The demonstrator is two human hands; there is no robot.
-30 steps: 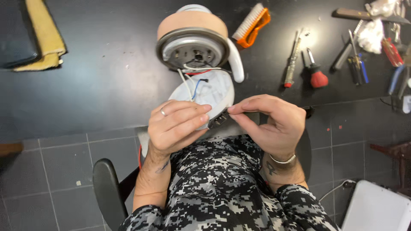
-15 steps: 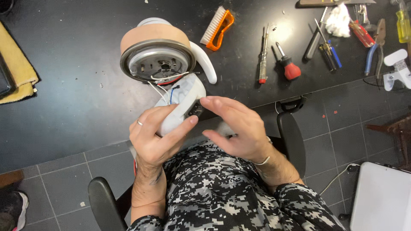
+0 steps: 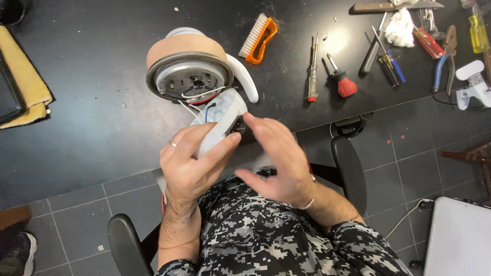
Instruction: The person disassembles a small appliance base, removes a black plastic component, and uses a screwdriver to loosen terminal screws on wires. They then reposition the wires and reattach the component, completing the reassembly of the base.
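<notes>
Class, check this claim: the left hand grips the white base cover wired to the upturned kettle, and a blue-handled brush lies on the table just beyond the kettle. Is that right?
Not quite. The head view shows the brush has an orange handle, not blue. The rest holds: the left hand grips the white base cover, wired to the upturned kettle.

**What the person wears**

The person wears a short-sleeved top in a grey, black and white pixel camouflage print. The left hand (image 3: 192,163) carries a plain silver ring on one finger. The right hand (image 3: 279,161) has a thin silver bracelet at the wrist.
</notes>
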